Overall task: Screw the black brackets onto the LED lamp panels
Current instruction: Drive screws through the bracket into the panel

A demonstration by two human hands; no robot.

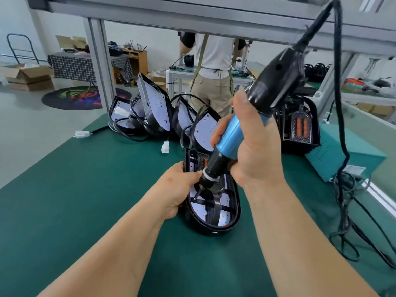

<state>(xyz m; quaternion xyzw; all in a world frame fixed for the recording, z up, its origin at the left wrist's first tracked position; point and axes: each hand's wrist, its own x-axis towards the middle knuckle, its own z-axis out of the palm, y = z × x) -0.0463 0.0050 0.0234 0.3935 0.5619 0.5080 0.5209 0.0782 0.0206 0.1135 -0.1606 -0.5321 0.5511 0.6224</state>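
Now: driving a bracket screw.
Right hand wraps the electric screwdriver, bit on the black bracket inside the LED lamp panel; left hand grips the panel's left rim. Hold the driver square.

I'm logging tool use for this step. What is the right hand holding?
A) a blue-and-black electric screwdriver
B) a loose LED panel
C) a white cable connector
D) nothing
A: the right hand grips the blue body of the electric screwdriver, whose bit points down into the lamp panel that the left hand holds by its edge.
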